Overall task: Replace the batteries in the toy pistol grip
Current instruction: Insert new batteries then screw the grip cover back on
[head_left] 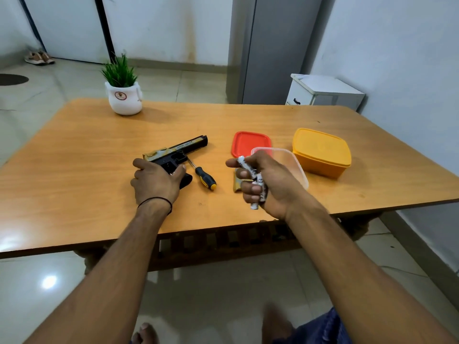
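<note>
**Bare arms out front: left hand [156,181] on the pistol [178,151], right hand [270,184] full of batteries [244,165]**

Both forearms stretch over the near edge of a wooden table [74,170]. The pistol lies on its side on it, a little left of the middle, with its muzzle pointing away and to the right. Far off to the pistol's right sits a yellow box [321,152] with its lid on. A white pot [125,96] of green grass stands well beyond the pistol, to its left. Between the pistol and the yellow box is a clear tub [295,165], partly hidden behind the right hand and overlapping a red lid [248,142] that lies flat behind it.

The left hand covers the pistol's grip, with fingers and thumb curled round it. The right hand is raised to the pistol's right. Its fingers are closed on several white batteries, and one pokes up between thumb and forefinger.

Just right of the pistol lies a screwdriver [205,178], its tip by the trigger guard and its black-and-yellow handle pointing towards the person. Further right, a small gold cover [237,184] lies half hidden under the right hand.
</note>
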